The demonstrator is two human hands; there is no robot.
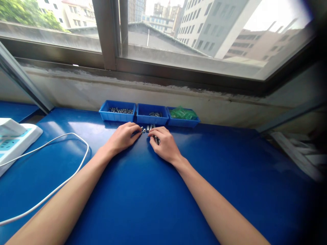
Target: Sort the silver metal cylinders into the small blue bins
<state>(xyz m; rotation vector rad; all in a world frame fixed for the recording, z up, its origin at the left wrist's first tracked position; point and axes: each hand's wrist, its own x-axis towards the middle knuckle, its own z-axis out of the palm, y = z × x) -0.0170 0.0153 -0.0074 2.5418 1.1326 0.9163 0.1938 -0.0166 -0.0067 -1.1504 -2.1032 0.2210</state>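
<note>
Head view: before middle bin (150, 119), my right hand (165, 144) curls round metal pieces (156, 140); left hand (124, 136) apart, grip hidden, can't tell; worktop (143, 197) spreads wide nearside.

Open tabletop (224, 163) rightward, bins (152, 120) ahead

Left grip (125, 136), right grip (165, 143) holding metal parts (156, 140); bins (152, 119) beyond

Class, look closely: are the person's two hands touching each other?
No; a gap of blue tabletop separates the left hand from the right hand, with small metal parts between them.
</note>
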